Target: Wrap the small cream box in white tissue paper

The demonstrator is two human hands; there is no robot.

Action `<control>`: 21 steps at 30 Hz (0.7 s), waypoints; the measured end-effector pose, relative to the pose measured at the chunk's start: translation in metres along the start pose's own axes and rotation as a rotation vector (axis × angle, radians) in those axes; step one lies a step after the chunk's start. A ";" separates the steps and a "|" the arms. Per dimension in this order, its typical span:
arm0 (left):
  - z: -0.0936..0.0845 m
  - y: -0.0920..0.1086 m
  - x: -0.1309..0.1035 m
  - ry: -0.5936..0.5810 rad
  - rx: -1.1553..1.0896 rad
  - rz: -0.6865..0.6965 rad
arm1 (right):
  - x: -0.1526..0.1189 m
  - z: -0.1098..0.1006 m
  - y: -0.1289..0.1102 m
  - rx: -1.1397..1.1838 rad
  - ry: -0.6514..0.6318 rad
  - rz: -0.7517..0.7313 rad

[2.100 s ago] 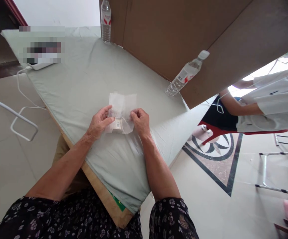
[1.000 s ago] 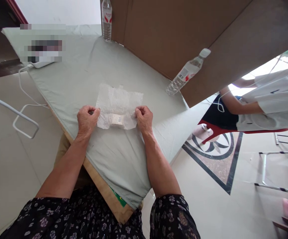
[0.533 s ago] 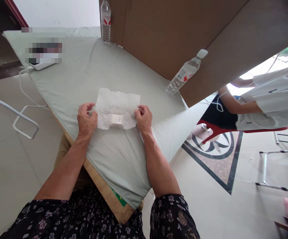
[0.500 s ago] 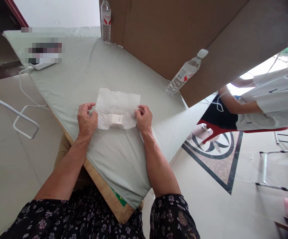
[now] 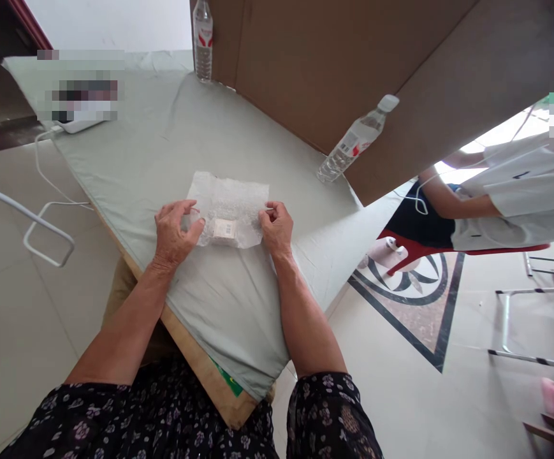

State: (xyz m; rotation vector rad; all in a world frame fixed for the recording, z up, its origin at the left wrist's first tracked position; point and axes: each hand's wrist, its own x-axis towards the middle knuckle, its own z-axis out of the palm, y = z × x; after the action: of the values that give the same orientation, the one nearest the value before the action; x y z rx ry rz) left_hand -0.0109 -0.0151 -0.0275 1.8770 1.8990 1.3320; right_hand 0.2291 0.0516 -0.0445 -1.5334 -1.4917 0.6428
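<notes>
A sheet of bubble wrap [image 5: 236, 194] lies on the pale green tablecloth [image 5: 162, 153]. Near its front edge rests a small whitish box [image 5: 225, 229] with a printed mark on it. My left hand [image 5: 175, 234] is at the sheet's left edge, thumb and fingers curled round the wrap, which is folded inward there. At the right edge my right hand [image 5: 277, 226] pinches the wrap between thumb and fingers. The box lies between my two hands, and neither hand touches it.
A water bottle [image 5: 352, 146] leans against a large cardboard panel [image 5: 305, 70] on the right; another bottle [image 5: 203, 44] stands at the back. A white device [image 5: 83, 121] with a cable lies at the back left. A person in a white shirt [image 5: 510, 197] sits at the right.
My left hand has moved right, towards the small box, and the left edge of the bubble wrap has folded inward with it. My right hand has stayed in place.
</notes>
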 end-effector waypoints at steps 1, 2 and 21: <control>0.001 -0.002 0.001 -0.004 0.014 -0.035 | 0.000 -0.001 -0.001 -0.030 -0.003 0.006; 0.002 -0.004 0.001 -0.007 0.024 -0.068 | 0.000 -0.002 -0.002 -0.068 -0.006 0.012; 0.003 0.000 0.001 0.024 -0.105 -0.200 | 0.000 -0.008 0.000 -0.324 -0.063 -0.002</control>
State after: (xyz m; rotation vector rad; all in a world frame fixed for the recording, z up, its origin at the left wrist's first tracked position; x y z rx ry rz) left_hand -0.0094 -0.0126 -0.0284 1.5821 1.9285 1.3663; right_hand 0.2357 0.0501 -0.0409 -1.7671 -1.7079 0.4672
